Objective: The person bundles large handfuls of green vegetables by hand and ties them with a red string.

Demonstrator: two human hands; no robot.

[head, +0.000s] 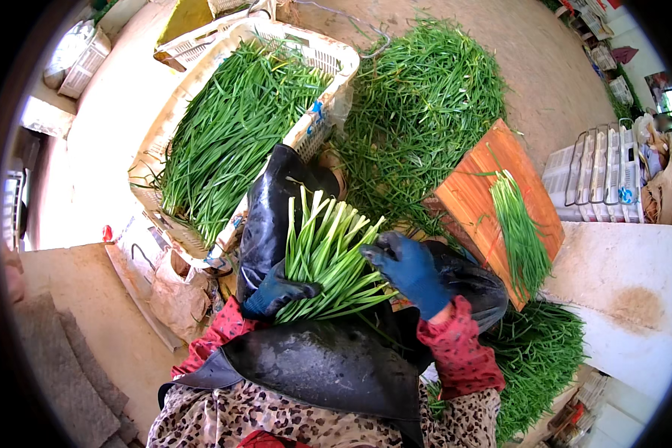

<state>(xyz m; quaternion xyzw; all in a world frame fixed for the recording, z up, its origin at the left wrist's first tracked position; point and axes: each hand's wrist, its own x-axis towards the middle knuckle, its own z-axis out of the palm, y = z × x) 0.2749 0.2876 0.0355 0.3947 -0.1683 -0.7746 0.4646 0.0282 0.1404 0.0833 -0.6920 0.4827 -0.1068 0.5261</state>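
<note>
My left hand (283, 291), in a blue glove with dark fingertips, grips a bunch of garlic chives (330, 252) above my lap. Their pale cut ends fan upward, away from me, and the green leaves trail toward my black apron (325, 364). At the bunch's right side is my right hand (409, 271), gloved alike, its fingers bent close to the stems. Whether it pinches a stem is not clear. On a tilted wooden board (465, 190) to the right lies another bundle of chives (518, 235), pale ends pointing away.
A white plastic crate (140, 168) full of chives stands at front left. Loose green leaves (425, 112) are heaped on the floor beyond my knees. More chives (537, 358) lie at lower right. White crates (593, 173) sit at right behind a pale slab (627, 274).
</note>
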